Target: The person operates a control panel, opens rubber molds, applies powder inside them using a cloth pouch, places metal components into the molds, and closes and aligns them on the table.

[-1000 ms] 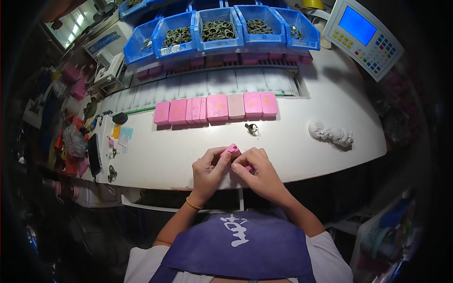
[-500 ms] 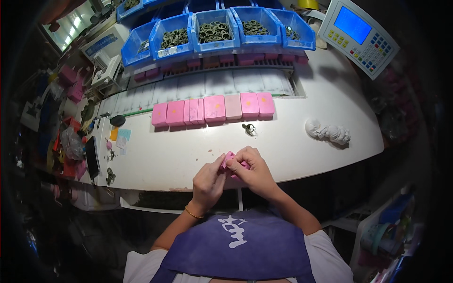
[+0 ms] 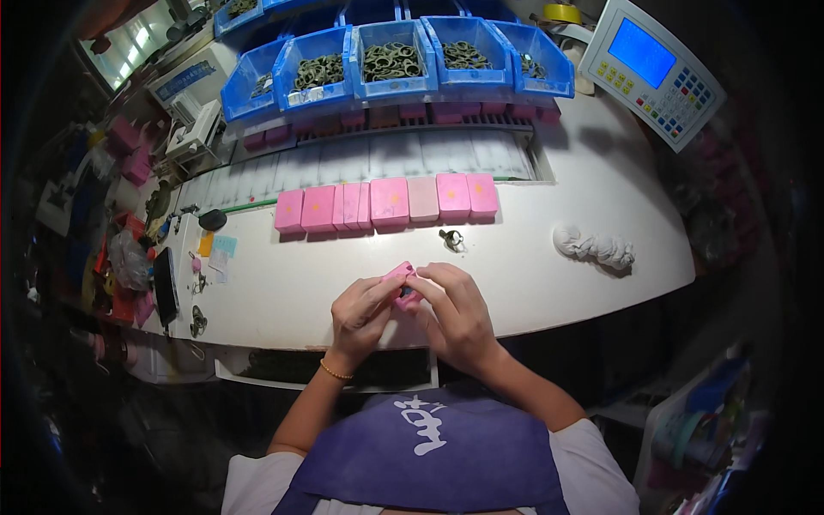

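Above the table's front edge, a small pink rubber mould point(image 3: 402, 271) is held between my two hands. My left hand point(image 3: 359, 316) grips its left side, thumb and fingers closed on it. My right hand point(image 3: 457, 319) has its bent fingers at the mould's right side, with the thumb lower down. A small dark patch shows in the middle of the mould; what it is I cannot make out. Much of the mould is covered by my fingers. Beyond my hands a small dark ring-shaped metal piece point(image 3: 452, 241) lies on the white table point(image 3: 524, 275).
A row of pink blocks point(image 3: 318, 209) stands across the table. Behind are blue bins point(image 3: 396, 84) of dark metal pieces. A bunched white cloth point(image 3: 594, 246) lies right, below a keypad with a blue screen point(image 3: 652, 69). A dark phone-like slab point(image 3: 165, 287) is at left.
Both hands have shifted slightly left with the mould. My right hand's fingers have loosened from a tight pinch and reach over the mould's upper right side.
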A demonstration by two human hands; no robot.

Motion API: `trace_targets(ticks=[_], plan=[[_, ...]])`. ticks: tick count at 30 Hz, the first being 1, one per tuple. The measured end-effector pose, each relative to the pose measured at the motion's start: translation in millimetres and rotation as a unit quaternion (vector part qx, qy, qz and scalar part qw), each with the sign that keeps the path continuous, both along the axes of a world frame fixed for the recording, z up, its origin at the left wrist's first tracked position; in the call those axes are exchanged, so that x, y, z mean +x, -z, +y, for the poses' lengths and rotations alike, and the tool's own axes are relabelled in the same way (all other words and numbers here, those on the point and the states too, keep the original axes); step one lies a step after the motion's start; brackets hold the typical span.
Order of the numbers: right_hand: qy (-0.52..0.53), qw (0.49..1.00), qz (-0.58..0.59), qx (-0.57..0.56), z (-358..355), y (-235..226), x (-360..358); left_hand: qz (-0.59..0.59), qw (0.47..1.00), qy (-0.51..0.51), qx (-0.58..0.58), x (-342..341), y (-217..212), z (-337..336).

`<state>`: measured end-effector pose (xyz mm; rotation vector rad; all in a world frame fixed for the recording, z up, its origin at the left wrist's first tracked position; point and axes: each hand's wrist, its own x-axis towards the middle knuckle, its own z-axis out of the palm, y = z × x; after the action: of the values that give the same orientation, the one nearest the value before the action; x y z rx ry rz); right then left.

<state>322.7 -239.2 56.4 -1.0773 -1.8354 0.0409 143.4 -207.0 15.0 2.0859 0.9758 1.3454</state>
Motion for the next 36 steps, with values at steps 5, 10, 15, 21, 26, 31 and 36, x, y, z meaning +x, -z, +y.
trace_targets(ticks=[5, 10, 15, 21, 26, 31, 36], plan=[[-0.15, 0.987, -0.034, -0.049, -19, 41, 23, 0.149, 0.978, -0.141, 0.024, -2, -4, 13], [-0.145, 0.987, -0.047, -0.058, -23, 50, 25, 0.298, 0.953, -0.055, 0.017, -14, -14, 27], [-0.157, 0.983, -0.04, -0.092, -16, 52, 25, 0.305, 0.947, 0.039, -0.095, -16, -6, 24], [-0.098, 0.969, -0.052, -0.22, 3, 26, 101, 0.279, 0.952, 0.011, -0.123, -14, -2, 7], [0.275, 0.891, -0.339, -0.127, 16, -6, 235, 0.26, 0.959, 0.023, -0.112, -7, -6, 9], [0.165, 0.948, -0.203, -0.181, 5, 9, 233, 0.28, 0.952, 0.014, -0.12, -8, -7, 11], [-0.091, 0.962, -0.249, 0.069, -3, -4, 88, 0.271, 0.957, -0.001, -0.104, -9, -4, 10]])
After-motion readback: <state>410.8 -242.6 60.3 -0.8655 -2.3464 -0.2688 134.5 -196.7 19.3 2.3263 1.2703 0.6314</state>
